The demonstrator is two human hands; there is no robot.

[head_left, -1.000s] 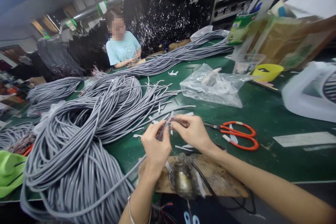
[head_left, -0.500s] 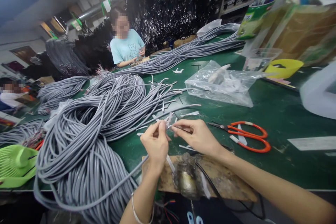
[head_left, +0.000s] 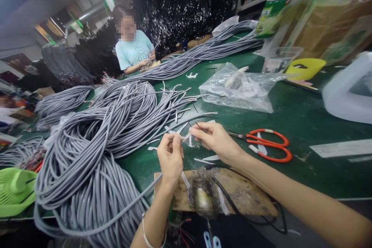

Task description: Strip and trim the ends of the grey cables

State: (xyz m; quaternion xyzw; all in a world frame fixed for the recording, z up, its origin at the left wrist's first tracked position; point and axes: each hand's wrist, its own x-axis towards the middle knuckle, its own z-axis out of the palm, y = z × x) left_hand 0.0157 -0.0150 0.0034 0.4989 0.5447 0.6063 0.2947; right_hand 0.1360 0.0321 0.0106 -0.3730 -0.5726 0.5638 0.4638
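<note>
Grey cable (head_left: 145,191), one length, rises past the left end of the one wooden board (head_left: 247,197) at the front edge of the green tabletop (head_left: 302,178) into the left hand (head_left: 171,159), closed around it, while the right hand (head_left: 216,139) pinches its whitish end (head_left: 186,137) between thumb and finger. Right of the hands lie one pair of orange-handled scissors (head_left: 270,145) and, farther back, one clear plastic bag (head_left: 241,89); bare tabletop opens between the scissors and the front edge, whereas cable bundles (head_left: 95,147), too tangled to count, crowd the left side.
</note>
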